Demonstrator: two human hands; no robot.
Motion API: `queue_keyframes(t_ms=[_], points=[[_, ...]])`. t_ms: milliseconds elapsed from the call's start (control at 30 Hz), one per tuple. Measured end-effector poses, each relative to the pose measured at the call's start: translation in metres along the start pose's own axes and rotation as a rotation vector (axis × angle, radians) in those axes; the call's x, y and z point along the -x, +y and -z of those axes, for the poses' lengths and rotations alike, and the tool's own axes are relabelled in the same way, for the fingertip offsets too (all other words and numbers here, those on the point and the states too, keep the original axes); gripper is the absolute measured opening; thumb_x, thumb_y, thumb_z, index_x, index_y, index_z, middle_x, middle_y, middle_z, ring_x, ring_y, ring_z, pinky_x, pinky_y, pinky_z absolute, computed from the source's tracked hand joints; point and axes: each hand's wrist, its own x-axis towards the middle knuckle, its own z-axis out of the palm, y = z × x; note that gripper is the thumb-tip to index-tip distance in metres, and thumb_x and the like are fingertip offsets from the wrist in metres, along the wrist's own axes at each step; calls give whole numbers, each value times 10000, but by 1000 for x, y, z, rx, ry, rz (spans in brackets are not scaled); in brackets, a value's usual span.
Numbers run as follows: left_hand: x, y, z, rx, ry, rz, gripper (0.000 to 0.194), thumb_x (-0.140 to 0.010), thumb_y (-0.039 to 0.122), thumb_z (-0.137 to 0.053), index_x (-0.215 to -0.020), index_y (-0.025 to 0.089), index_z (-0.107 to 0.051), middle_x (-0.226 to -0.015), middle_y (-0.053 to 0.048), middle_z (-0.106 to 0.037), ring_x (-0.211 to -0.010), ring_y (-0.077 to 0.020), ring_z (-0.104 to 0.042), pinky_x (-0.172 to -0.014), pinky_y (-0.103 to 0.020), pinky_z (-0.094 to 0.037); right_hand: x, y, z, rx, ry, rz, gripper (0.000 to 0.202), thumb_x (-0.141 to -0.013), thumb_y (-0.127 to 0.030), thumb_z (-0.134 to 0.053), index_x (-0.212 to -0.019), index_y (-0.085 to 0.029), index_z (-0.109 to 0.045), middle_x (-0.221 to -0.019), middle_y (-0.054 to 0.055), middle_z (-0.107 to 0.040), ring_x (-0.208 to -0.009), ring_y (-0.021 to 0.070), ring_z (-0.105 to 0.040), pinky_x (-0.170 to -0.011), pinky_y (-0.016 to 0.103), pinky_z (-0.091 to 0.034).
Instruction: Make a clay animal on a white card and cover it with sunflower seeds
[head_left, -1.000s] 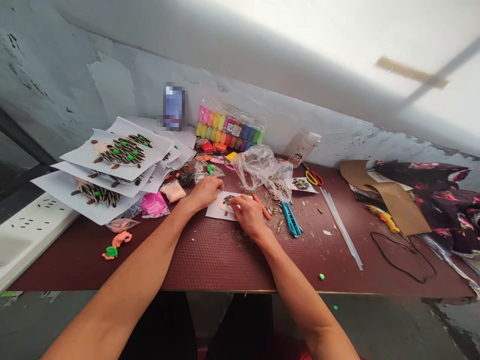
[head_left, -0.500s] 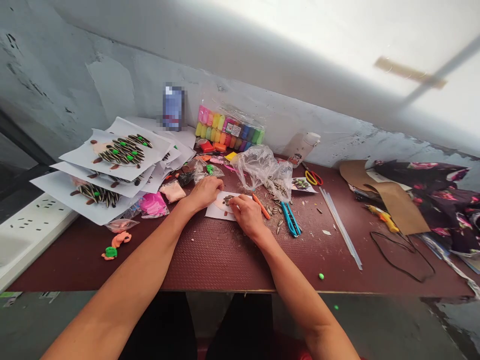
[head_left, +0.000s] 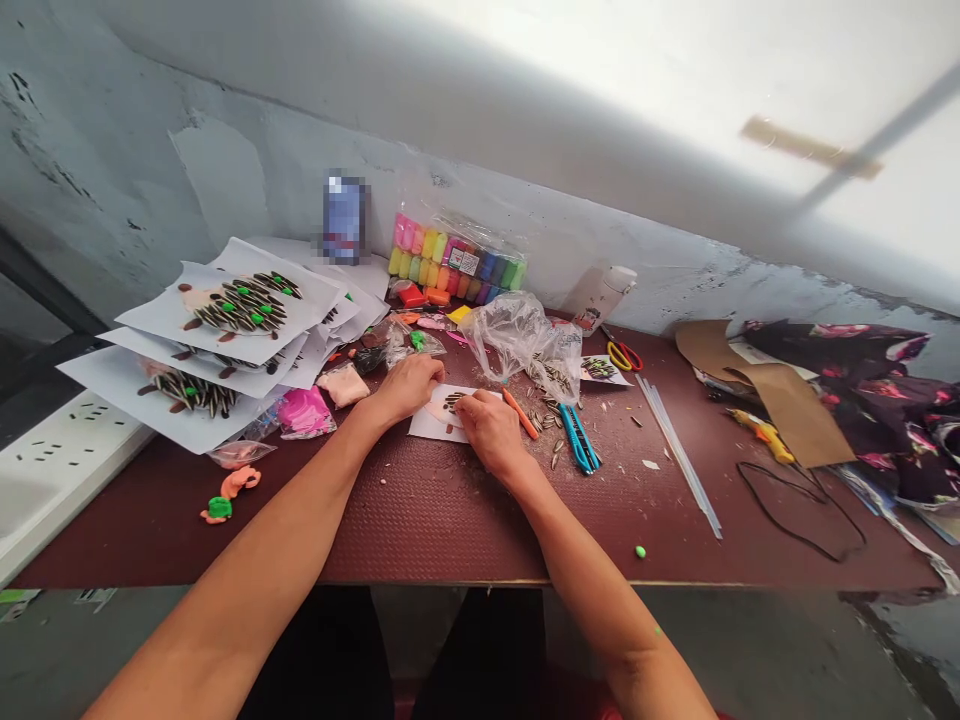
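Observation:
A small white card (head_left: 435, 430) lies flat on the table, bearing a pale clay shape with several striped sunflower seeds (head_left: 453, 401) stuck in it. At the card's upper left edge rests my left hand (head_left: 414, 384), its fingers curled and closed; what they grip is hidden. My right hand (head_left: 489, 428) covers the card's right part, with fingertips pinched together over the seeds. Anything between those fingertips is too small to make out. Right of this hand lie an orange pen-like tool (head_left: 520, 413), loose sunflower seeds (head_left: 553, 420) and a blue utility knife (head_left: 579, 440).
At left, stacked sheets with seed hedgehogs (head_left: 232, 310) overhang a power strip (head_left: 67, 450). Behind are a clear plastic bag (head_left: 510, 335) and colored clay packs (head_left: 457, 265). Scissors (head_left: 624, 356), clear glue sticks (head_left: 679, 455) and a yellow glue gun (head_left: 769, 436) with its cord lie right.
My right hand has shifted very slightly left and down over the card. The left hand stays at the card's edge, and the whole view has moved a little.

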Motion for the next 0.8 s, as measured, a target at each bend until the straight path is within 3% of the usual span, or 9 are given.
queue_keyframes(t_ms=[200, 333, 533, 800], points=[[0, 1, 0, -11, 6, -3, 263, -800, 97, -504, -883, 182, -739, -927, -84, -728, -929, -240, -655, -848, -326, -501, 1, 9, 5, -89, 156, -25, 205, -1004, -238, -520, -975, -223, -722, -959, 39, -700, -859, 162, -622, -733, 242, -375], [0, 3, 1, -16, -4, 7, 256, -801, 94, -512, -875, 182, -741, -925, -82, -730, -936, -243, -656, -847, -324, -500, -3, 30, 14, -44, 224, -207, 245, -1006, -234, -495, -986, -207, -738, -953, 55, -705, -836, 173, -623, -721, 254, -383], [0, 4, 2, -11, 6, 9, 263, -804, 65, -518, -867, 184, -744, -919, -83, -730, -948, -244, -663, -856, -321, -493, -5, 67, 26, 82, 144, -472, 323, -1008, -230, -465, -1123, -206, -766, -1108, 111, -703, -959, 214, -654, -793, 286, -434], [0, 2, 1, -42, 6, -9, 267, -815, 62, -512, -880, 177, -745, -917, -86, -729, -924, -239, -661, -818, -315, -489, -7, 75, 25, 134, 52, -521, 334, -1010, -324, -488, -1141, -222, -777, -1175, 117, -701, -1051, 227, -661, -863, 297, -464]])
